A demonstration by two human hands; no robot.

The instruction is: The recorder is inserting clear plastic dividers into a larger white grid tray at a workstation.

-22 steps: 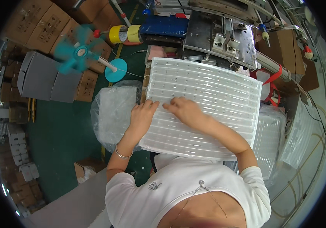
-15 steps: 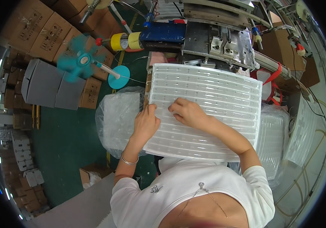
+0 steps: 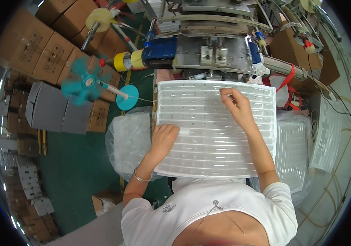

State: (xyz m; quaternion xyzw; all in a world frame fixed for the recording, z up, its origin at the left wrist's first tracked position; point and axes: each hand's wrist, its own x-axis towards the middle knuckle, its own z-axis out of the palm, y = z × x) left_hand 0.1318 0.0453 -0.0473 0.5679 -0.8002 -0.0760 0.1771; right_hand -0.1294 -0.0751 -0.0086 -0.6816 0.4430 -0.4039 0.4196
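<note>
A large white plastic tray (image 3: 208,149) with ribbed rows of small clear pieces lies in front of me. Over its left edge rests my left hand (image 3: 164,139), its fingers bent and pressed together. A small pale translucent strip (image 3: 185,132) shows right by those fingertips; whether they grip it is unclear. Farther up, above the right half of the tray, my right hand (image 3: 237,105) is closed with thumb and fingertips drawn together. Anything pinched in it is too small to make out.
Beyond the tray stands a metal machine (image 3: 214,53) with blue parts and a yellow roll (image 3: 122,61). A turquoise fan (image 3: 87,82) spins at left, near stacked cartons (image 3: 54,55). Plastic-wrapped stacks flank the tray, one left (image 3: 129,137) and one right (image 3: 292,151).
My right hand has moved right and away from me across the tray. The left hand has stayed near the left edge, with its fingers now turned more to the right. The view has shifted slightly.
</note>
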